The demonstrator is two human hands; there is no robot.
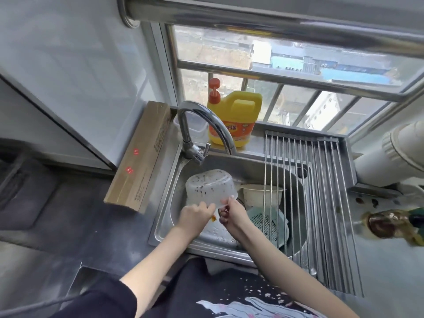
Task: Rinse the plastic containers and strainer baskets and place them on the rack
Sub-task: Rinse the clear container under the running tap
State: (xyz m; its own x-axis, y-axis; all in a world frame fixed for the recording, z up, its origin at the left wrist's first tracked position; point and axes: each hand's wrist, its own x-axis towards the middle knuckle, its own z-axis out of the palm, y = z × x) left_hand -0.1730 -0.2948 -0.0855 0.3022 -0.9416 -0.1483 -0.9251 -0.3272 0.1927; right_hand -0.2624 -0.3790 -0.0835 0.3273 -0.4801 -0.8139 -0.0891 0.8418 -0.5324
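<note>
A translucent plastic container [209, 186] with dark specks is held upside down and tilted over the steel sink [165, 216], below the faucet [202, 127]. My left hand [195, 216] grips its near rim. My right hand [230, 212] pinches the rim beside it. A cream strainer basket [254, 194] and a pale green strainer basket [266, 223] lie in the sink, partly under the roll-up metal rack [321, 203] that spans the sink's right half. No water is seen running.
A yellow detergent jug [234, 118] with an orange pump stands on the window sill behind the faucet. A long cardboard box [140, 154] lies left of the sink. A white pipe [390, 154] and a dirty bottle [390, 223] sit at the right.
</note>
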